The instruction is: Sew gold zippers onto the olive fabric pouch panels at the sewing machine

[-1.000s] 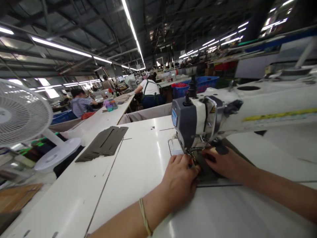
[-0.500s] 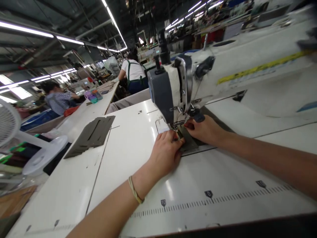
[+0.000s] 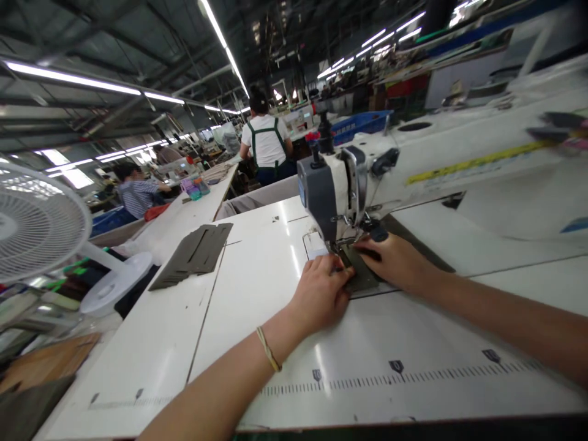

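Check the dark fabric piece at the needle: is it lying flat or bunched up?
Flat. The dark fabric piece lies spread on the machine bed under the sewing head, with the left hand and right hand pressing it down on either side.
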A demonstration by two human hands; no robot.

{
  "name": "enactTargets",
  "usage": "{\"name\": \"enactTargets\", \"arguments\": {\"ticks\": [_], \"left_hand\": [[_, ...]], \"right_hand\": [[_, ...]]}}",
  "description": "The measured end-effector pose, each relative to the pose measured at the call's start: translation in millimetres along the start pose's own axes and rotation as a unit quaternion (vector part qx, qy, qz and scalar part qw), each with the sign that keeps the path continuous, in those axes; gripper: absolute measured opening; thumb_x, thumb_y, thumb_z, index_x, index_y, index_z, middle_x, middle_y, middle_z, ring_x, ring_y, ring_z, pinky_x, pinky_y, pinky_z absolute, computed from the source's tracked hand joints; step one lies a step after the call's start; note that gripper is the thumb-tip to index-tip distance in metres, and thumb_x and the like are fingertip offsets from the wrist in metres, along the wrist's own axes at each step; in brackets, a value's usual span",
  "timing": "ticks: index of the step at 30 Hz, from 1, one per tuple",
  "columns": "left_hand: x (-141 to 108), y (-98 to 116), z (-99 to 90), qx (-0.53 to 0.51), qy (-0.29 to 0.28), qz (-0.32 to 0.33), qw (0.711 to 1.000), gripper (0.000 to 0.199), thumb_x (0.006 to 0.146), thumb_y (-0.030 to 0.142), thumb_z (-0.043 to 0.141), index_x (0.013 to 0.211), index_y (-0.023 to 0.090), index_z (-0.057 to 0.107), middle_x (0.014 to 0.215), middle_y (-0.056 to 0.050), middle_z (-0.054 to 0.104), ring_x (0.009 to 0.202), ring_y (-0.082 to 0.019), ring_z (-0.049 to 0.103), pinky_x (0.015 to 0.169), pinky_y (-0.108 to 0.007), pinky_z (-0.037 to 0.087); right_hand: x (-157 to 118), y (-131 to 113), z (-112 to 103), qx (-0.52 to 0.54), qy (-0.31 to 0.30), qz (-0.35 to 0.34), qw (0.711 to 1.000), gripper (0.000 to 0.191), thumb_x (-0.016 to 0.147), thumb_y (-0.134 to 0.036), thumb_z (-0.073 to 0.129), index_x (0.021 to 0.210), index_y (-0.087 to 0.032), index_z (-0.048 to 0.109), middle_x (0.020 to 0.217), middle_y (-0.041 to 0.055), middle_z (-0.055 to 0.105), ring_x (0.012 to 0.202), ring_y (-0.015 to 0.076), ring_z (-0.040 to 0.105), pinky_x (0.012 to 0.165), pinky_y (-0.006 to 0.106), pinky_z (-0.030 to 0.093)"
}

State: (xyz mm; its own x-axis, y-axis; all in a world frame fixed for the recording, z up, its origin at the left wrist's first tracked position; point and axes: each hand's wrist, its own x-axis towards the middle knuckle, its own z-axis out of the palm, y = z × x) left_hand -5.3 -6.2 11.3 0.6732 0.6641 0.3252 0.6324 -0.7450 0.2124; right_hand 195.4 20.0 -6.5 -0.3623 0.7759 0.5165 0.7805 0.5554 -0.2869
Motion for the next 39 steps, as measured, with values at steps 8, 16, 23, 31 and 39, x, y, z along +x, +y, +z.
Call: {"name": "enactTargets", "arguments": {"ticks": [8, 16, 23, 31, 39], "left_hand": [[-16.7, 2.4, 11.8, -0.012, 0.094, 0.026, 0.995, 0.022, 0.088, 0.009, 0.049, 0.100, 0.016, 0.065, 0.107, -0.007, 0.068, 0.100, -0.018, 0.064, 0.103, -0.042, 0.044], [-8.9, 1.8, 3.7, 0.078, 0.066, 0.080, 0.992, 0.020, 0.091, 0.009, 0.045, 0.097, 0.012, 0.064, 0.102, -0.008, 0.069, 0.095, -0.017, 0.065, 0.106, -0.041, 0.040], [-1.3, -8.4, 7.9, 0.095, 0.077, 0.100, 0.987, 0.021, 0.092, 0.009, 0.042, 0.099, 0.013, 0.062, 0.099, -0.008, 0.068, 0.091, -0.016, 0.065, 0.108, -0.042, 0.037], [12.4, -19.1, 8.5, 0.094, 0.063, 0.079, 0.990, 0.016, 0.090, 0.011, 0.045, 0.092, 0.013, 0.061, 0.085, -0.007, 0.063, 0.084, -0.018, 0.063, 0.099, -0.039, 0.045], [16.4, -26.6, 11.6, 0.029, 0.087, 0.059, 0.994, 0.013, 0.086, 0.007, 0.051, 0.095, 0.013, 0.060, 0.093, -0.009, 0.062, 0.091, -0.022, 0.060, 0.087, -0.035, 0.054]], "right_hand": [[-39.9, -9.0, -11.6, -0.023, 0.029, -0.199, 0.979, 0.033, 0.091, -0.012, 0.037, 0.104, -0.016, 0.067, 0.100, 0.0091, 0.069, 0.097, 0.0189, 0.065, 0.086, 0.034, 0.055], [-29.6, -10.2, -9.5, -0.011, 0.038, -0.193, 0.980, 0.034, 0.092, -0.011, 0.035, 0.102, -0.013, 0.067, 0.101, 0.0104, 0.069, 0.095, 0.0174, 0.066, 0.086, 0.031, 0.054], [-21.9, -4.4, -2.4, -0.007, 0.046, -0.186, 0.981, 0.033, 0.092, -0.011, 0.034, 0.087, -0.014, 0.067, 0.092, 0.0086, 0.070, 0.091, 0.0181, 0.066, 0.086, 0.031, 0.054], [-12.6, 4.5, 6.5, 0.017, 0.017, -0.144, 0.989, 0.032, 0.088, -0.009, 0.036, 0.072, -0.018, 0.062, 0.077, 0.0056, 0.066, 0.071, 0.0159, 0.065, 0.069, 0.027, 0.056], [-0.3, 9.1, 9.8, -0.028, 0.060, -0.137, 0.988, 0.031, 0.088, -0.011, 0.035, 0.074, -0.019, 0.062, 0.072, 0.0061, 0.065, 0.067, 0.0166, 0.065, 0.058, 0.023, 0.053]]}}
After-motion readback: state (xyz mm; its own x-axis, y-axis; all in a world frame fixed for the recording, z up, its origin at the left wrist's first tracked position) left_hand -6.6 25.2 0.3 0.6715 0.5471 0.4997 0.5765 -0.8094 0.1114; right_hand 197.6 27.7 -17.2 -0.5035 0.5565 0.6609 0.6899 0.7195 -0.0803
